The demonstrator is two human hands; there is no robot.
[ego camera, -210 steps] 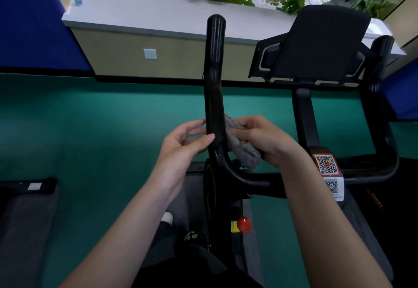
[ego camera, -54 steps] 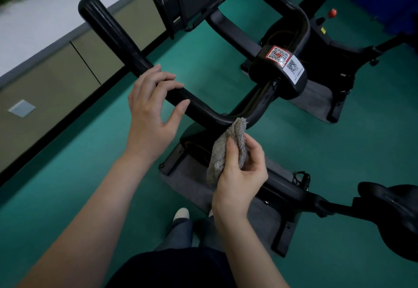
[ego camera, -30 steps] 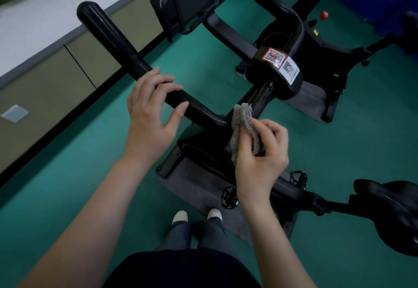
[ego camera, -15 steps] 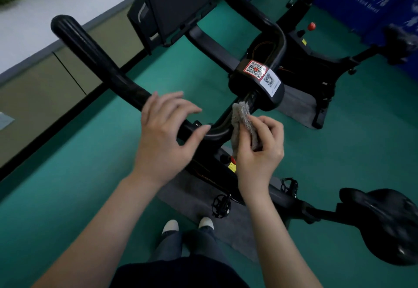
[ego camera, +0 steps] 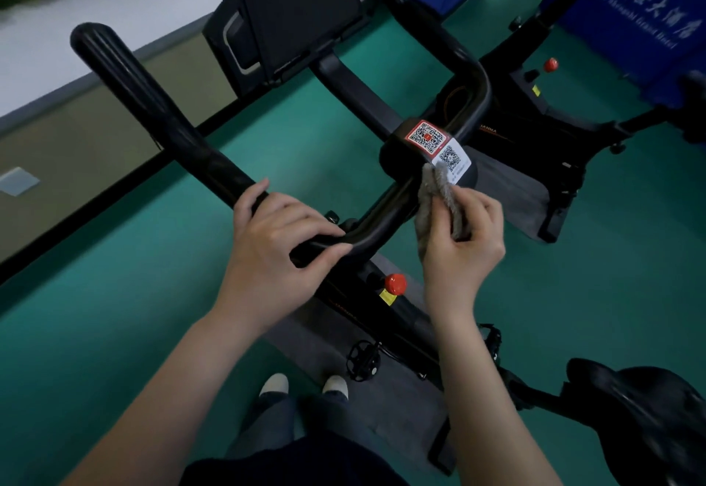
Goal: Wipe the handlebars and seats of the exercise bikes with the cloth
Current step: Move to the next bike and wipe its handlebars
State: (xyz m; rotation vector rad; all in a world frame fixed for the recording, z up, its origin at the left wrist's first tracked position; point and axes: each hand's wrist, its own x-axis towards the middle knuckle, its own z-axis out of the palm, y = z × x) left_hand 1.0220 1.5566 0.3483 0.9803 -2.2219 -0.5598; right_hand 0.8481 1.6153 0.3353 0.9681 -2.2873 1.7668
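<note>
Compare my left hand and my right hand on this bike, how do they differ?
The left hand is bare and grips the handlebar at its bend; the right hand pinches the grey cloth. The left hand lies over the bar, while the right hand is raised, holding the cloth against the bar by the QR stickers. Both are at the same handlebar.

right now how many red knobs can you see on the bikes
2. The near red knob sits on the frame below the handlebar, between the person's two wrists. The far red knob is on the second bike at upper right. Others may be hidden.
</note>
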